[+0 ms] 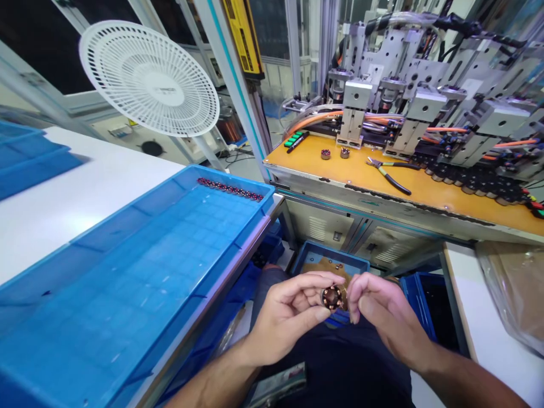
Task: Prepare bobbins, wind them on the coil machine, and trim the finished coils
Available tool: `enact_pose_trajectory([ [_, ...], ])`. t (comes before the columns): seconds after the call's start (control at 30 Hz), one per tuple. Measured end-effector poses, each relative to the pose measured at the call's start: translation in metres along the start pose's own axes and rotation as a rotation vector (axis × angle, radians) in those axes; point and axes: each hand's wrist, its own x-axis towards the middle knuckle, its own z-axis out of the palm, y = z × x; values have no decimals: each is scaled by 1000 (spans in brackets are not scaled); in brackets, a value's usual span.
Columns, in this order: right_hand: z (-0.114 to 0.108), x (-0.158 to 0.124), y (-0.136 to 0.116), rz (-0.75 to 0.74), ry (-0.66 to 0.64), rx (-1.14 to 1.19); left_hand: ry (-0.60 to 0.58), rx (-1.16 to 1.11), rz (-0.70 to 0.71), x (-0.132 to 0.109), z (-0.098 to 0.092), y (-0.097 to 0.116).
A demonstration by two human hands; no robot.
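Observation:
Between the fingers and thumb of my left hand (293, 311) is a small round copper-wound part (332, 297), its ringed face turned up toward the camera. Close on its right side, my right hand (378, 306) has its fingers curled together at the part's edge; a thin wire seems to run there, but whether the fingertips pinch it is too small to tell. Both hands are above my lap. Two similar round parts (325, 154) (345, 152) sit on the orange bench top (297, 164).
A large blue tray (97, 226) with a row of small parts (229, 188) lies at left. Pliers (391, 173), a black pen (296, 142) and many dark parts (476, 180) are before the machine (399, 85). A white fan (148, 79) stands behind; a blue bin (361, 264) sits below.

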Motion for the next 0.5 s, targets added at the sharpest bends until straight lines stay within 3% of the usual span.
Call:
enact_pose_trajectory([
  [0.23,1,7,-20,74,-6,-217,26,29,-70,3,4,-6],
  [0.4,-19,7,-26,120,-169,-184,-23,-74,-143,2,3,-3],
  [0.5,-25,7,-33,151,-181,-193,-24,-62,-158,1,4,-1],
])
